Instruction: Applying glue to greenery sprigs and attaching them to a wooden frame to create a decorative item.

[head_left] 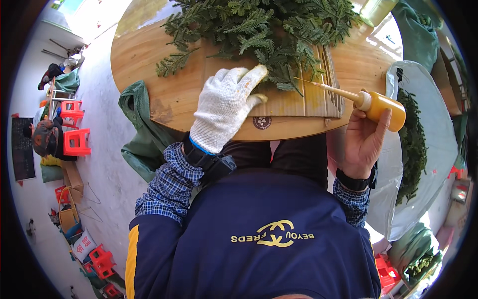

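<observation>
In the head view, a worker's gloved left hand (pixel 221 104) spreads thumb and forefinger apart beside the lowest sprigs of the evergreen branches (pixel 269 37), heaped on a wooden table (pixel 137 50) at the upper centre of the frame, while the bare right hand (pixel 362 142), right of centre, grips a yellow squeeze bottle (pixel 383 110), its thin nozzle (pixel 336 90) pointing at the sprigs; whether it touches them cannot be told. Work appears under way: yellow smears mark the glove and the cardboard (pixel 326 105), though how many sprigs are done or left is unclear. Yellow lettering and an emblem (pixel 276 234), upside down, adorn the navy garment (pixel 239 204) at lower centre; a dark round printed mark (pixel 262 122) sits near the table's lower edge, and red characters show on a white sack (pixel 83 244) at lower left
</observation>
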`<state>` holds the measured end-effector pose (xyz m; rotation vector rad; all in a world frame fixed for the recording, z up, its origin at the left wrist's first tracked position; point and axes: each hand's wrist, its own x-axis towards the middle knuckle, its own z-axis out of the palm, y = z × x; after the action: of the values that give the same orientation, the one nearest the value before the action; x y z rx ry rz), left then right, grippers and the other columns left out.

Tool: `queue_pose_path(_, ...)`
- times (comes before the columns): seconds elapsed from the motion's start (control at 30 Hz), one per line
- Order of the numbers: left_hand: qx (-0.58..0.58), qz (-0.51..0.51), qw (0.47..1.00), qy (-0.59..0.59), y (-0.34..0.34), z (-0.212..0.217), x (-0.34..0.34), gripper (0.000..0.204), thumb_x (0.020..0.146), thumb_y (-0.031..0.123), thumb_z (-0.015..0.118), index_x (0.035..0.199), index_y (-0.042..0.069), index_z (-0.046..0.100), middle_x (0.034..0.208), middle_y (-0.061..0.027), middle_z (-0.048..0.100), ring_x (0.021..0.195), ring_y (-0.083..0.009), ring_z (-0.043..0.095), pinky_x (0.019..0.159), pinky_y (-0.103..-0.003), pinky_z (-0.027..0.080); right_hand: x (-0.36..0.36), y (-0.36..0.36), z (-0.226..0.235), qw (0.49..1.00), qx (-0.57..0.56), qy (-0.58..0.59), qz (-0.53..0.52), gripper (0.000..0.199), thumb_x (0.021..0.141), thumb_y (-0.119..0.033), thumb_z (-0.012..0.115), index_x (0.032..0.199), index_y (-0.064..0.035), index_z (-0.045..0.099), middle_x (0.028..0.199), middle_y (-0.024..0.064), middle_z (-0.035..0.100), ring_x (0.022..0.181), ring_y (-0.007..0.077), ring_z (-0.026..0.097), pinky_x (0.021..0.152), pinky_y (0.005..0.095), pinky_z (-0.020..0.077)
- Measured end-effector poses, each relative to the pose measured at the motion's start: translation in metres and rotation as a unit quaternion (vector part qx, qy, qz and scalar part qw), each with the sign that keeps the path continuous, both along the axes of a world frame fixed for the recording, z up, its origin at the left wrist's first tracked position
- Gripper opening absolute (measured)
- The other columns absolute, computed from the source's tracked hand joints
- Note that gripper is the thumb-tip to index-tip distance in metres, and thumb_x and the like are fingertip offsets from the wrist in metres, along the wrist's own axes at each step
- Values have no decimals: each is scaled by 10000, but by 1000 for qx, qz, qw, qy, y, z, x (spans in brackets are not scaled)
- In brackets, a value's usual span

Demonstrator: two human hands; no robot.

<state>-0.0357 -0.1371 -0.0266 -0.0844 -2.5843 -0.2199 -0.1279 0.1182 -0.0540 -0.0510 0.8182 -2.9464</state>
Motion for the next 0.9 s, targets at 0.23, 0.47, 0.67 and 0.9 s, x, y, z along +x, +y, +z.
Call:
queue_pose_path(0.23, 335, -57, 933, -115, 6, 26, -1, 319, 822, 237, 691, 1086, 64, 642, 912, -122, 678, 767, -263, 642, 663, -312, 505, -1, 11, 3, 999, -41, 4, -8, 426, 930, -258, 604, 1229, 10, 461, 1189, 202, 560, 1025, 296, 574, 770, 290, 505)
queue_pose_path(0.47, 341, 18, 924, -171, 1, 26, -4, 262, 902, 145, 609, 1130, 17, 617, 918, -87, 691, 774, -110, 620, 704, -257, 493, 1, 13, 7, 997, -73, 8, -14, 439, 920, -247, 620, 1224, 24, 457, 1184, 203, 559, 1031, 301, 567, 757, 288, 510)
queue_pose_path(0.67, 192, 18, 979, -61, 2, 1, 0, 263, 862, 229, 662, 1060, 61, 621, 878, -135, 681, 752, -281, 667, 634, -328, 512, 4, 9, 7, 999, -50, -2, -14, 435, 921, -244, 619, 1223, 24, 457, 1180, 199, 560, 1037, 300, 562, 761, 292, 506)
queue_pose_path(0.9, 422, 29, 904, 56, 16, -5, -5, 252, 836, 227, 691, 1022, 75, 619, 904, -119, 681, 747, -296, 665, 639, -361, 522, 5, 4, 10, 998, -58, 0, -10, 420, 925, -240, 613, 1215, 23, 461, 1174, 191, 559, 1029, 294, 561, 768, 294, 498)
